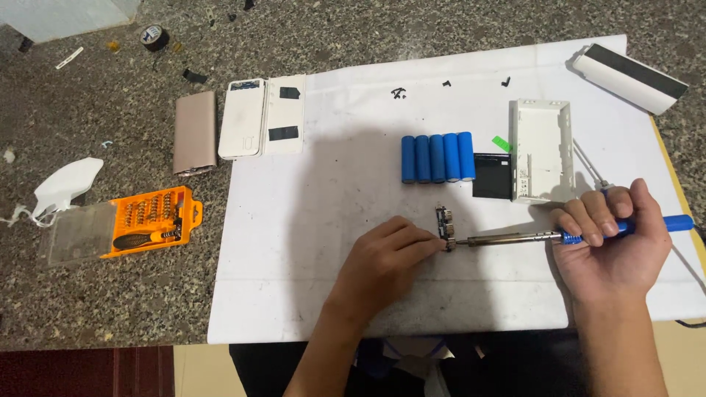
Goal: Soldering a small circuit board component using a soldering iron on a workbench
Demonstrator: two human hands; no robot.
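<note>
My left hand pinches a small circuit board against the white sheet. My right hand grips a blue-handled soldering iron, its metal tip touching the board's near end. A pack of several blue cylindrical cells lies just beyond the board. To their right sit a black panel and an open white plastic case.
An orange screwdriver bit set with a clear lid lies on the granite counter at left. A rose-gold power bank and a white one lie at the sheet's far left. A white and black roll lies far right.
</note>
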